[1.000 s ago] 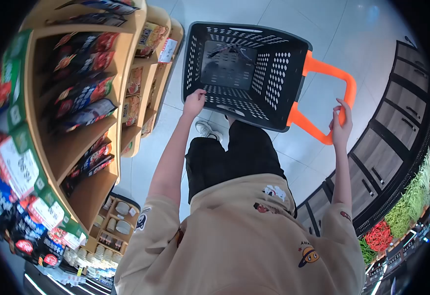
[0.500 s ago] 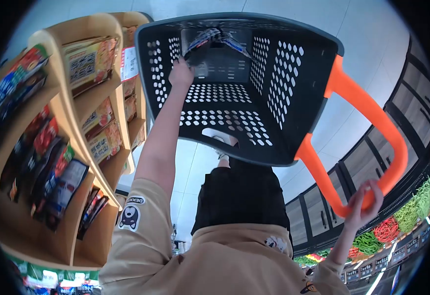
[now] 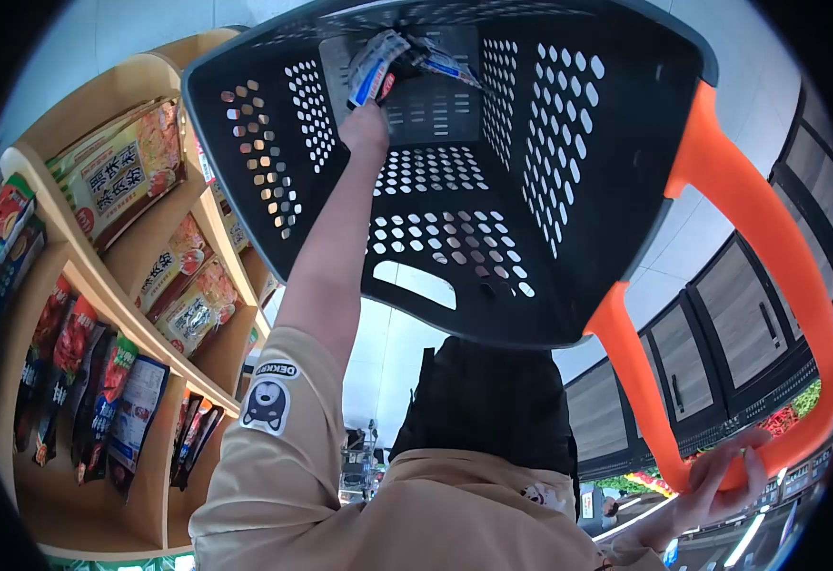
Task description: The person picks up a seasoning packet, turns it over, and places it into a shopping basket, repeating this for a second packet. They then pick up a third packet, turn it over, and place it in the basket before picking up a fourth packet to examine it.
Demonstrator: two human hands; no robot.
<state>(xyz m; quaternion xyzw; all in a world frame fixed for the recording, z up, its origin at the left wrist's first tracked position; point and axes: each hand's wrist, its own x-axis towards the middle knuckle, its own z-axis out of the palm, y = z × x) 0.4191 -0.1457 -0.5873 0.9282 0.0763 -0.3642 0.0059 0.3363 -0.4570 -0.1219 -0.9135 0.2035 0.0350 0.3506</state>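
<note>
My left arm reaches into a black shopping basket (image 3: 593, 205) with rows of holes in its walls. Deep inside, my left hand (image 3: 366, 130) is closed on the lower end of a packet (image 3: 371, 71) with blue, white and red print. Beside it, near the far end wall, lies another blue-and-white packet (image 3: 447, 65). The basket is tipped, its opening facing me. My right hand (image 3: 729, 479) wraps round the lower bend of the basket's orange handle (image 3: 769, 214), with the fingers curled over the bar.
A wooden shelf unit (image 3: 150, 333) stands on the left, close to the basket's side. It holds large food bags (image 3: 117, 181) and hanging pouches (image 3: 59, 366). To the right runs a row of grey cabinets (image 3: 735, 309), with red vegetables (image 3: 780, 421) beyond them.
The basket looks larger and closer, its handle lower and farther right. My left hand has shifted slightly right and up, and the printed packet in it now shows clearly. My right hand still grips the handle.
</note>
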